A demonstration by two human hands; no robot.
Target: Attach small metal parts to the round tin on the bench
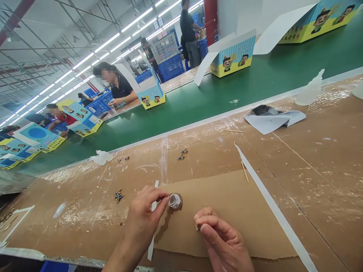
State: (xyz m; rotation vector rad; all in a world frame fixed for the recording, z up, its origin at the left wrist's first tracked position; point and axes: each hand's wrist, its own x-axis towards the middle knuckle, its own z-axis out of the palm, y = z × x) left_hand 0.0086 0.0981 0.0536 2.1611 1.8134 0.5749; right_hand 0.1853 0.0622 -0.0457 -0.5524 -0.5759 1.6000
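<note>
Head view: left fingers touch a round object.

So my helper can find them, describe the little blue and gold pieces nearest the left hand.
Start at the cardboard-covered bench beside the green belt. Left of the person's left hand lies a small heap of blue and gold pieces. Other groups sit farther up the bench; this is the closest.

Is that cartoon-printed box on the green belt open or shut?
Open. The box has its top flaps raised and spread outward, with their white undersides showing, instead of folded down.
</note>
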